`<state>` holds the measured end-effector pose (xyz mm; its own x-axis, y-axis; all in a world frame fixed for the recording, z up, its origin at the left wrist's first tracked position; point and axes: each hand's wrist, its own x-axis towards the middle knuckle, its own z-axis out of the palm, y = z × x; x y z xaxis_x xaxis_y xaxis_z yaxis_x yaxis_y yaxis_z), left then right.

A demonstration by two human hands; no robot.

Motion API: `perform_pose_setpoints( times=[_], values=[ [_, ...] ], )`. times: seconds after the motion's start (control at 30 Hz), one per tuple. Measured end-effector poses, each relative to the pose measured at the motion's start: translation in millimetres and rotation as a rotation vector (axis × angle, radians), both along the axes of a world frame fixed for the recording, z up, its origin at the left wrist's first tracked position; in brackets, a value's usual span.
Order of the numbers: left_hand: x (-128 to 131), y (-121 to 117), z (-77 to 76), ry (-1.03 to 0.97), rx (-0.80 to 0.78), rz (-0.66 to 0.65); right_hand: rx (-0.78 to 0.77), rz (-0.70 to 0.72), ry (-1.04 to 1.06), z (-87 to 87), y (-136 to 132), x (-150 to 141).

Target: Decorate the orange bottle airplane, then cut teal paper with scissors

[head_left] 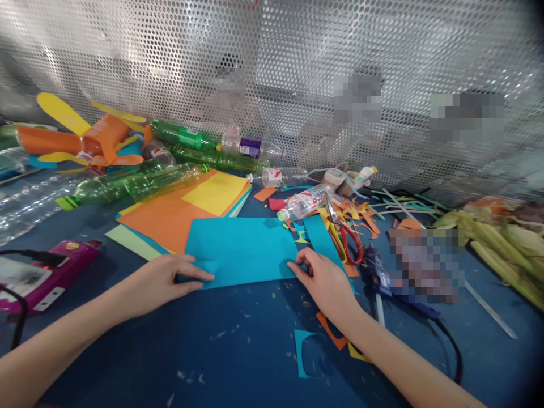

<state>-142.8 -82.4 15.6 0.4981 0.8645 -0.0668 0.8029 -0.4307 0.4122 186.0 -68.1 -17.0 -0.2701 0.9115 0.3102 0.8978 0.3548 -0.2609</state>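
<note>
A sheet of blue paper (242, 249) with a faint crease along its near side lies before me on the table. My left hand (159, 280) holds the near left corner, its forefinger over the paper and its thumb at the edge. At the near right corner, my right hand (325, 277) grips the edge between thumb and bent fingers. Just beyond the right hand are red-and-yellow-handled scissors (348, 243) and a narrower blue paper strip (323, 238). Behind the sheet, orange paper (161, 218) and yellow paper (219, 192) form a stack.
Green plastic bottles (161, 181) and a propeller-shaped craft (89, 141) stand at the left, near a magenta power box (70, 272). A glue gun (395, 294) with its cord, paper scraps (304, 354) and corn husks (501, 249) lie right. A perforated metal screen (289, 68) rises behind.
</note>
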Motion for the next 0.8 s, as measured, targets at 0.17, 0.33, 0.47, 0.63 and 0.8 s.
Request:
perform_pose_setpoints(
  times=[0.17, 0.33, 0.47, 0.63, 0.8],
  values=[
    [-2, -1, -2.7, -0.001, -0.008, 0.009, -0.049, -0.019, 0.022, 1.2, -1, 0],
    [-2, -2, -2.1, 0.002, 0.014, 0.012, -0.028, 0.009, 0.019, 1.2, 0, 0],
    [-3, -1, -2.8, 0.051, 0.011, -0.002, -0.031, 0.021, 0.003, 2.9, -1, -1],
    [3, -8, -1.5, 0.079, 0.126, -0.009, -0.012, 0.045, -0.003, 2.9, -1, -2],
    [28, -22, -2.1, 0.091, 0.496, -0.071, -0.024, 0.036, 0.008, 2.5, -2, -2]
  ],
)
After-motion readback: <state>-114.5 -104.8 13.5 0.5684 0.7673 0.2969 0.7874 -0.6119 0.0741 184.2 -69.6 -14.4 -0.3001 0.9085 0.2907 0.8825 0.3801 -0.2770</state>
